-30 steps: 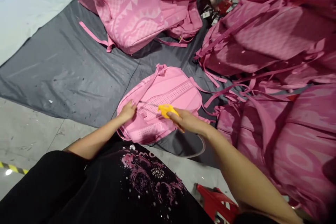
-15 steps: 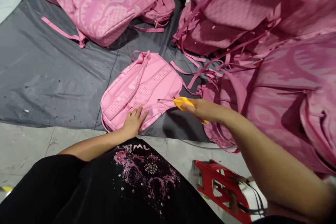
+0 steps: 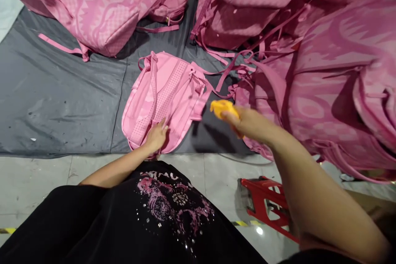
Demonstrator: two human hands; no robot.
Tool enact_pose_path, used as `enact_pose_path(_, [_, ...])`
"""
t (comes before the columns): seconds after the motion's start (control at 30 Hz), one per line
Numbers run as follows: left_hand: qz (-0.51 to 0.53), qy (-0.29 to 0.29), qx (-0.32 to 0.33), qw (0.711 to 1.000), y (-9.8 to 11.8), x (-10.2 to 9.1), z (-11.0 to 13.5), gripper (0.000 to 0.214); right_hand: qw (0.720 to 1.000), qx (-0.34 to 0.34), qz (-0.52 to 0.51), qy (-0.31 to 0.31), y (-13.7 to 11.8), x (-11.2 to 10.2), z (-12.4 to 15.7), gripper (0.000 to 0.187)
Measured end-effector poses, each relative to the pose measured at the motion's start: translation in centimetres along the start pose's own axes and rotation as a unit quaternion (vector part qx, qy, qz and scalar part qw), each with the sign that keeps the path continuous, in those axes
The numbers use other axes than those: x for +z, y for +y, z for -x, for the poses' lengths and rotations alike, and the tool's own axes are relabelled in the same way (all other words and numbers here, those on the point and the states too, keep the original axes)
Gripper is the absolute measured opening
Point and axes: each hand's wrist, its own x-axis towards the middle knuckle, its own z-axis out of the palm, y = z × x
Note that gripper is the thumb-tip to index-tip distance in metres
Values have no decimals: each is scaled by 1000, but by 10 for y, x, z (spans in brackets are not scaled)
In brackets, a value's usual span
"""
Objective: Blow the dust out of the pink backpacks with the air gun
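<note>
A small pink backpack [image 3: 176,90] lies back-panel up on the dark grey sheet, its straps loose on top. My left hand [image 3: 157,135] is on its lower part, with the fingers drawn together on the fabric. What exactly they pinch there is partly hidden. To the right of the backpack, my right hand [image 3: 247,121] grips a yellow gun-shaped tool [image 3: 224,109] in the air above the sheet. The tool's thin front tip is hard to make out now.
Large pink backpacks [image 3: 105,16] lie at the back left. More pink backpacks [image 3: 334,74] are heaped on the right, with loose straps trailing toward the small one. A red plastic stool [image 3: 269,202] stands on the tiled floor at lower right. The grey sheet [image 3: 62,99] stretches left.
The small backpack has turned more upright, and its right strap now stands out at the side. My left fingers went from spread to drawn together. The yellow tool moved right, away from the backpack.
</note>
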Motion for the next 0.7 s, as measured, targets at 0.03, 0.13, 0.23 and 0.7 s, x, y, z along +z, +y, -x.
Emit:
enact_pose_path(0.03, [-123,21,59,990,3,9,2,50,998,6,31,47,-5,2,-3,45])
enact_pose_path(0.13, [-373,19,147,916,12,19,7,66,991,10,115,73,-12,16,-3,51])
enact_pose_path(0.23, [-332,-18,179,926,19,-8,9,64,989,41,144,13,-13,47,22,53])
enact_pose_path(0.7, [364,90,-212,902,1,-136,-25,12,983,175,53,-16,-57,254,95,31])
